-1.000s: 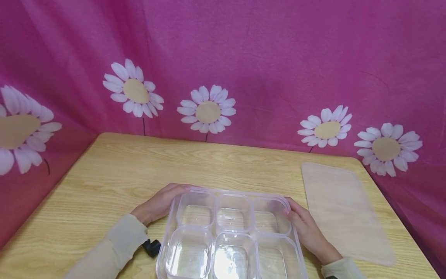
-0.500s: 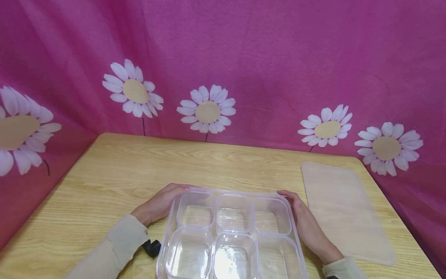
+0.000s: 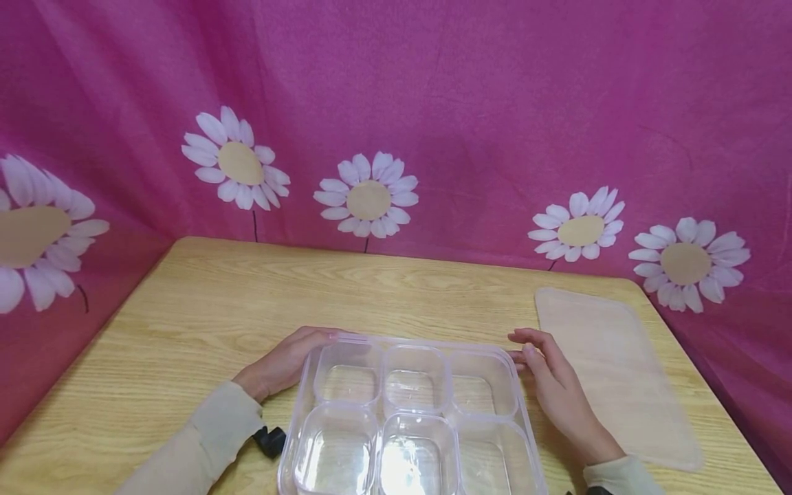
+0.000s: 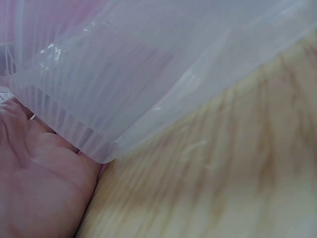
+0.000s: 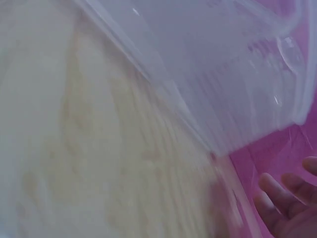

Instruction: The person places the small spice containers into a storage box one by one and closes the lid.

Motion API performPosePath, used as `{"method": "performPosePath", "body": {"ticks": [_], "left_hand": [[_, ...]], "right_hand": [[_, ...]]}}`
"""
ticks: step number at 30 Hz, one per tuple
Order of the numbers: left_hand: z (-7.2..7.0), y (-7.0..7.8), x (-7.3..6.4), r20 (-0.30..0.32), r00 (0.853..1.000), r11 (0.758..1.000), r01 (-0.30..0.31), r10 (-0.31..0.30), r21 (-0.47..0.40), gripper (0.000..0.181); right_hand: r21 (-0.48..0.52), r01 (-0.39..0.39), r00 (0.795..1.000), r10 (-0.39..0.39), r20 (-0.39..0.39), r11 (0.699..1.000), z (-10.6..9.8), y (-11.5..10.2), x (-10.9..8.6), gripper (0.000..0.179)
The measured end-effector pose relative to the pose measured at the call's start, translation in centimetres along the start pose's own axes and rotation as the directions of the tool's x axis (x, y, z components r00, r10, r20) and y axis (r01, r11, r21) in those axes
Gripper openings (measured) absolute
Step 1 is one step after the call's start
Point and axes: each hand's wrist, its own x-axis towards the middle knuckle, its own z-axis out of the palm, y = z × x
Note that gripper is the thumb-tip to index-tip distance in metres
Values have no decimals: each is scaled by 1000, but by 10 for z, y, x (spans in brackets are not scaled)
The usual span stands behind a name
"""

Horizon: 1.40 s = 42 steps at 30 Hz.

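Observation:
A clear plastic container (image 3: 414, 342) with several square compartments sits on the table at the bottom centre of the head view. No contents show in its visible compartments. My left hand (image 3: 287, 361) grips its far left corner, fingers reaching behind the rim. In the left wrist view the palm (image 4: 44, 178) lies beside the ribbed corner of the container. To the right of the container is my right hand (image 3: 559, 392), its fingers spread loosely and holding nothing. The right wrist view shows those fingers (image 5: 285, 201) apart from the container wall (image 5: 237, 99).
A flat translucent lid (image 3: 619, 385) lies on the wooden table (image 3: 247, 289) at the right. Behind and at both sides hangs a pink cloth (image 3: 464, 103) with white daisies. A small black object (image 3: 269, 441) shows beside the left sleeve.
My right hand has let go of the container's right rim and drawn away to the right, its fingers loosening. The left hand and the container stay where they were.

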Motion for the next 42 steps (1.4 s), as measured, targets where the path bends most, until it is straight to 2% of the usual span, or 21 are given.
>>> {"method": "performPosePath", "body": {"ticks": [3, 6, 8, 10, 12, 17, 24, 28, 35, 39, 42], "left_hand": [[0, 0, 0, -2, 1000, 1000, 0, 0, 7, 50], [0, 0, 0, -7, 1000, 1000, -5, 6, 9, 49], [0, -1, 0, -8, 1000, 1000, -7, 7, 4, 48], [0, -1, 0, -7, 1000, 1000, -8, 8, 0, 47], [0, -1, 0, -5, 1000, 1000, -11, 11, -4, 47], [0, -1, 0, -1, 1000, 1000, -8, 8, 2, 49], [-1, -1, 0, 18, 1000, 1000, -5, 5, 0, 53], [-1, -2, 1, 32, 999, 1000, -5, 5, 1, 53], [-1, -1, 1, 12, 1000, 1000, -1, 1, 21, 53], [0, 0, 1, -3, 1000, 999, 10, -10, 49, 54], [0, 1, 0, -9, 1000, 999, 13, -12, 51, 54]], "right_hand": [[22, -115, 992, 116, -43, 993, -5, -1, 2, 37], [12, -226, 970, 227, -91, 974, -10, 1, 5, 42], [4, -277, 954, 276, -116, 961, -12, 5, 6, 44], [-52, -307, 945, 297, -139, 950, -15, 7, 8, 45], [-134, -308, 945, 286, -162, 942, -20, 11, 9, 44], [-336, -263, 960, 212, -182, 904, -30, 17, 11, 45], [-457, -255, 966, 241, -90, 852, -34, 17, 12, 62], [-513, -285, 953, 294, -66, 809, -35, 16, 13, 71], [-563, -391, 895, 444, -48, 728, -41, 13, 18, 87], [-630, -363, 889, 457, -14, 687, -47, 11, 19, 84], [-651, -347, 886, 463, 8, 676, -51, 8, 18, 77]]}}
